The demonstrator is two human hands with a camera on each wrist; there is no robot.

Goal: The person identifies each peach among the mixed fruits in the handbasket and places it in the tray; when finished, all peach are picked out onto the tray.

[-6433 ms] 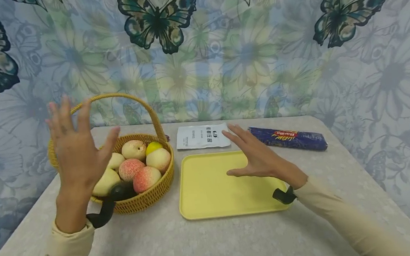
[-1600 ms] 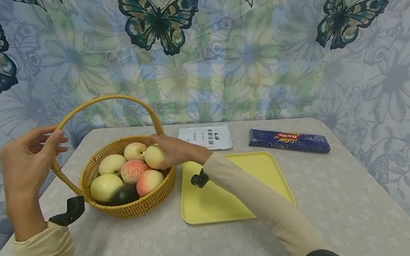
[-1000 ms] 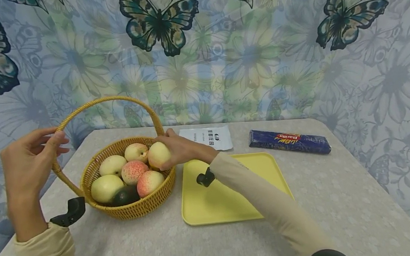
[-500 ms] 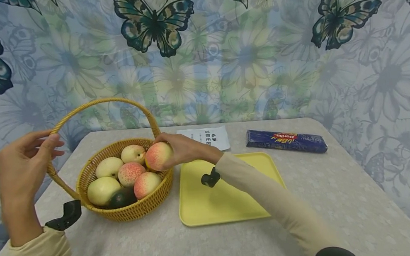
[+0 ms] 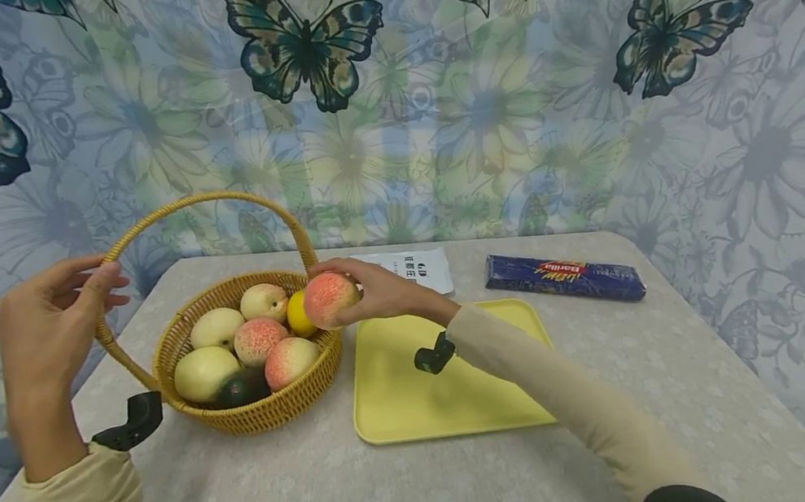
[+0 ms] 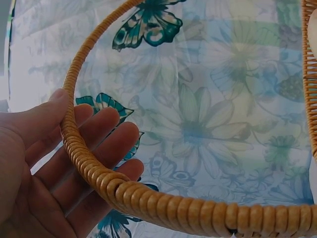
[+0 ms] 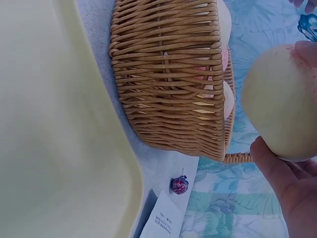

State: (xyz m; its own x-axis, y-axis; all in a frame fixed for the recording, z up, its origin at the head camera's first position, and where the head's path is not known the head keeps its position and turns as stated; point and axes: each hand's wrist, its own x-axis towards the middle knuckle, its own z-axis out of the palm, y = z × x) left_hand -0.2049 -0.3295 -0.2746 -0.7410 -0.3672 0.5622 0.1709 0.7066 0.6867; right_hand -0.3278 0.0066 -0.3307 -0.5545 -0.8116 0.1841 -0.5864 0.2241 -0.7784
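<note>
The right hand [image 5: 377,293] now holds 1 pink-blushed peach [image 5: 330,299] clear of the basket [image 5: 254,418], its fingers curled round the fruit just above the basket's right rim, on the side that faces the yellow tray [image 5: 418,397]. Half a second ago the same peach sat lower, against the fruit at the basket's right side; 1.6 s ago the hand was only closing on it inside the basket. So the peach has been lifted out and carried a little toward the tray. Where it lay, a yellow lemon-like fruit [image 5: 299,314] shows, which was hidden until the lift.

The left hand [image 5: 49,321] has not shifted: it stays at the left part of the basket handle [image 5: 184,204], thumb in front and fingers behind, loosely curled round the wicker. The left wrist view shows the handle [image 6: 163,206] running across those fingers [image 6: 106,144], so the basket looks steadied while fruit comes out. The basket stands near the desk's left edge and has not moved.

In my judgement the work in hand is moving fruit from basket to tray, and this is the first piece on its way: the tray carries nothing yet. Left in the basket are 2 peaches at the front, 1 peach at the back, 2 pale pears [image 5: 198,375] and a dark avocado [image 5: 240,389].

Toward the desk's far edge lie a white packet [image 5: 419,266] and a blue pasta pack [image 5: 563,275], both untouched. The right wrist view shows the peach [image 7: 280,101] beside the basket wall [image 7: 168,74].
</note>
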